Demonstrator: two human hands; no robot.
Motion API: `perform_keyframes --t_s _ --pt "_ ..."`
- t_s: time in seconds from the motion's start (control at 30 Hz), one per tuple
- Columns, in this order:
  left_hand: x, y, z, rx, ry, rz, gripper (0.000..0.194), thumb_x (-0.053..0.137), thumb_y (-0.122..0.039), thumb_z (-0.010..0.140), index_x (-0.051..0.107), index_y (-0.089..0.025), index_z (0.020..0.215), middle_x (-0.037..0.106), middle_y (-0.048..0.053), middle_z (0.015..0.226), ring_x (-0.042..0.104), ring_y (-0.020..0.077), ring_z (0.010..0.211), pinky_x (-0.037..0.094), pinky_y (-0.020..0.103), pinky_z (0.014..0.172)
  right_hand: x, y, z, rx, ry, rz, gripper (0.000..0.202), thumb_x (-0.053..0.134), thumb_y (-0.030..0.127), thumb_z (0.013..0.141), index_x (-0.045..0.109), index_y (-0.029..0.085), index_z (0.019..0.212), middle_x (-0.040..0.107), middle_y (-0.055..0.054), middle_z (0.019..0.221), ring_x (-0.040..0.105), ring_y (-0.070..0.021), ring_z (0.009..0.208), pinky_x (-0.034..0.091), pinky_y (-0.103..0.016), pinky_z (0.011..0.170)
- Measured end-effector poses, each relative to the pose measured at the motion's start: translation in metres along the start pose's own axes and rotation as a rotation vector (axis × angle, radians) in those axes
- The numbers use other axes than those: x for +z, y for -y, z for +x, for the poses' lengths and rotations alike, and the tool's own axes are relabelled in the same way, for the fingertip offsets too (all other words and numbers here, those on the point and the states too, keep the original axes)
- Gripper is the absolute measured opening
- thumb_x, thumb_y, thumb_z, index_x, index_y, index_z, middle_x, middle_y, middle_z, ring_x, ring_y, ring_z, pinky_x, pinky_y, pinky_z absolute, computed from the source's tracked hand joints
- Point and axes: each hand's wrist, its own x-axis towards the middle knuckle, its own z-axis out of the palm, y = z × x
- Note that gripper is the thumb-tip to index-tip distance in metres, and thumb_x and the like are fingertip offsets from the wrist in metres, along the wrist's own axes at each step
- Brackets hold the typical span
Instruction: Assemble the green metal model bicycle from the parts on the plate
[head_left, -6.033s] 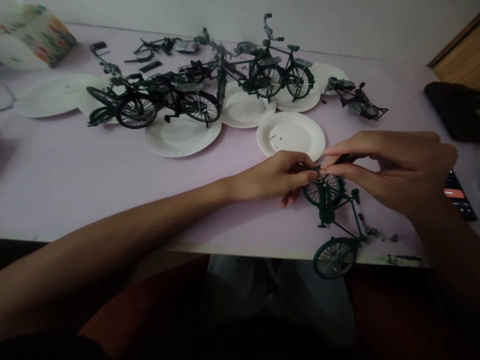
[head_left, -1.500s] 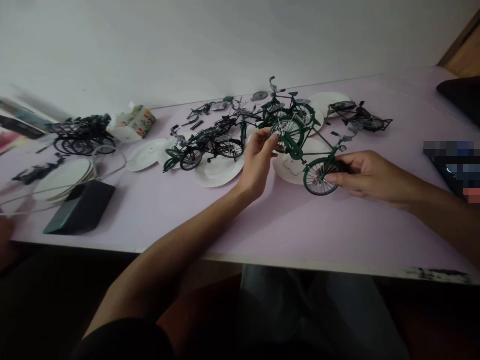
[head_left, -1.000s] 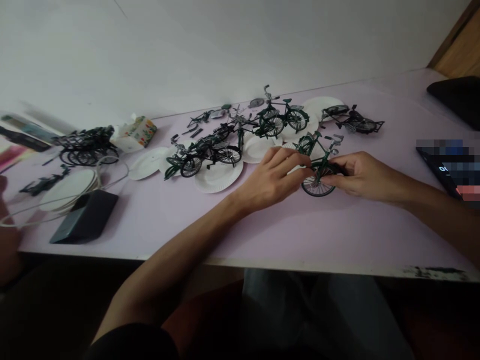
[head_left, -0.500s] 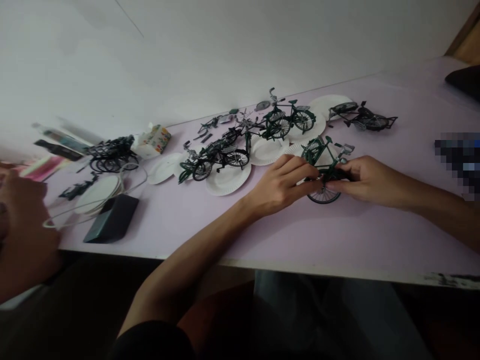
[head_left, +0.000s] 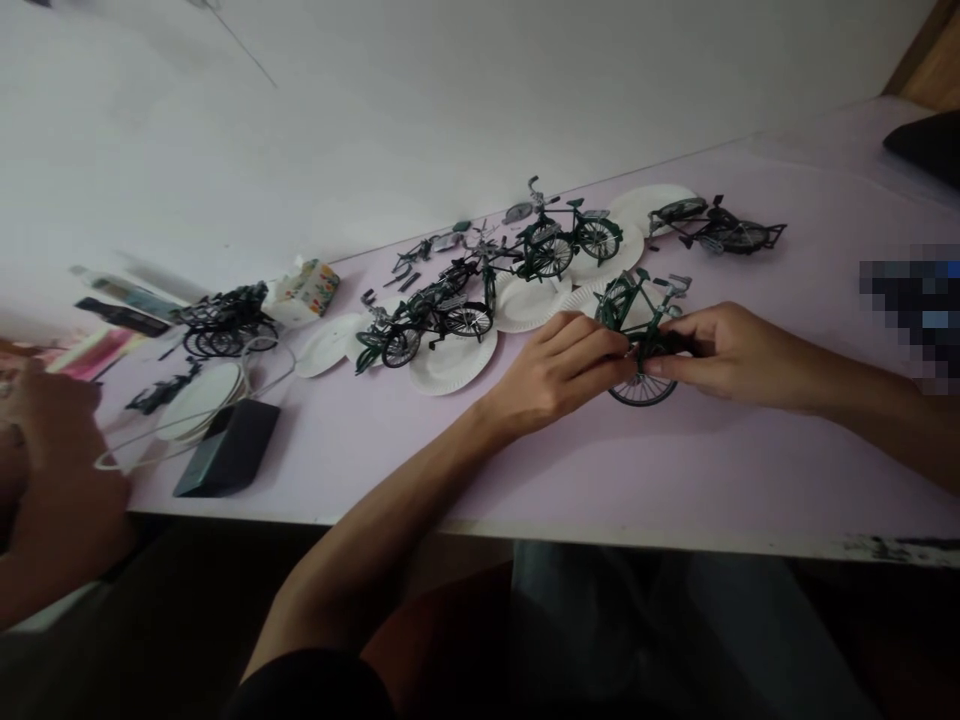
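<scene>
A small green model bicycle (head_left: 641, 325) is between my two hands over the pink tabletop, its near wheel pointing down toward me. My left hand (head_left: 559, 370) closes on it from the left, thumb and fingers pinching near the top of that wheel. From the right, my right hand (head_left: 720, 355) grips it with fingers and thumb together around a dark part by the wheel. My fingertips hide what lies between them. Just behind the bicycle is a white paper plate (head_left: 589, 298).
Several model bicycles stand behind on paper plates, including a green one (head_left: 577, 235); a dark one (head_left: 720, 230) lies at right. Leftward are a tissue pack (head_left: 307, 290), a black box (head_left: 229, 450), a stack of plates (head_left: 202, 400) and another person's arm (head_left: 64, 470).
The view has shifted slightly. Both hands keep their hold on the model bicycle, with only slight finger movement. The other person's arm at left has shifted a little.
</scene>
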Motion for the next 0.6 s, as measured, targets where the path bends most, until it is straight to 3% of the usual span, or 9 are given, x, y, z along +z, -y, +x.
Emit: perform_keyframes --t_s 0.27,0.5,0.6 --pt "0.001 -0.001 0.005 0.032 -0.079 0.087 0.010 0.058 -0.016 0.109 0.067 -0.021 0.108 0.076 0.004 0.103 0.064 0.0165 0.091 0.051 0.032 0.083 -0.003 0.010 -0.001 0.026 0.045 -0.052 0.041 0.082 0.061 0.083 0.075 0.021 0.084 0.044 0.005 0.058 0.035 -0.0108 0.051 0.024 -0.029 0.048" --pt "0.001 0.000 0.006 0.056 -0.188 0.153 0.006 0.069 -0.012 0.102 0.067 -0.016 0.106 0.075 0.005 0.099 0.063 0.0160 0.090 0.048 0.033 0.082 -0.003 0.020 -0.003 -0.074 0.015 -0.130 0.050 0.074 0.069 0.087 0.072 0.019 0.082 0.049 0.002 0.064 0.039 -0.0114 0.056 0.029 -0.029 0.052" --pt "0.001 0.002 0.004 0.063 -0.191 0.167 0.011 0.071 -0.013 0.101 0.068 -0.016 0.111 0.077 0.005 0.102 0.064 0.0162 0.091 0.049 0.033 0.085 -0.004 0.023 -0.003 -0.129 -0.028 -0.165 0.053 0.072 0.071 0.087 0.076 0.018 0.091 0.054 0.000 0.068 0.043 -0.0132 0.061 0.032 -0.030 0.056"
